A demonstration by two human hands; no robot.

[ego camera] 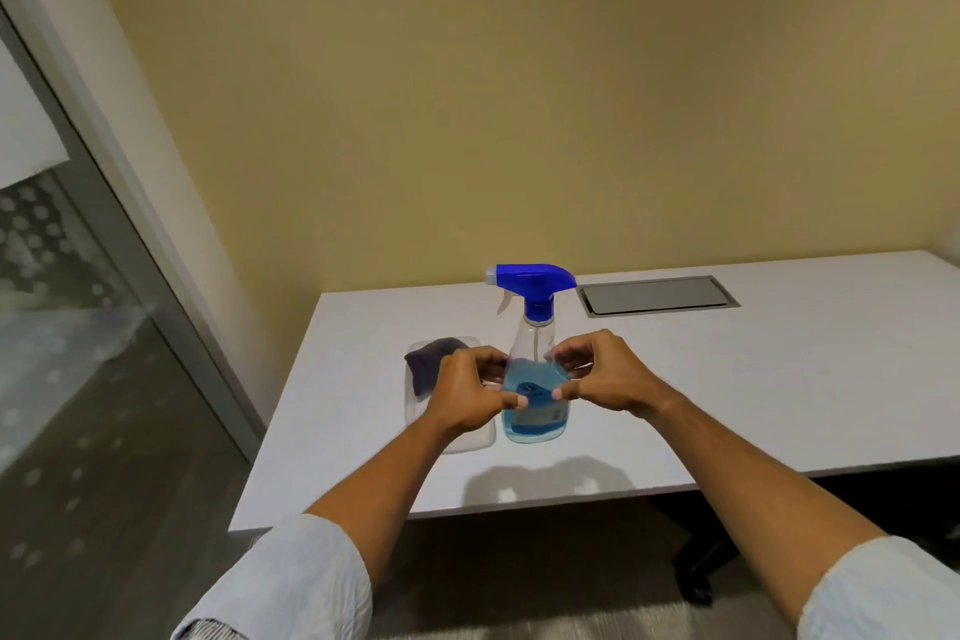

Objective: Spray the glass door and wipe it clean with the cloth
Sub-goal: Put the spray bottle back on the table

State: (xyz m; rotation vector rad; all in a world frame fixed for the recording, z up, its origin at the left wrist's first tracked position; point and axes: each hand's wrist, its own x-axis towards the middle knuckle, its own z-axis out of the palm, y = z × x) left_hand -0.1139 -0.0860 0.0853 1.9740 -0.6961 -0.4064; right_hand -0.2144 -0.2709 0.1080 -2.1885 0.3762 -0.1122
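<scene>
A clear spray bottle [535,411] with blue liquid and a blue trigger head stands upright on the white table [727,390]. Just left of it, a dark cloth [431,359] lies on a clear plastic tray [467,439]. My left hand [467,395] and my right hand [597,374] hover in front of the bottle, one on each side. Their fingers are loosely curled and the thumbs almost meet across the bottle's label. Neither hand visibly grips anything. The glass door [78,353] with its grey frame runs along the left edge of the view.
A grey metal cable hatch [657,295] is set into the table behind the bottle. A yellow wall stands behind the table. A dark table leg and foot [696,582] sit on the carpet under the table's front edge.
</scene>
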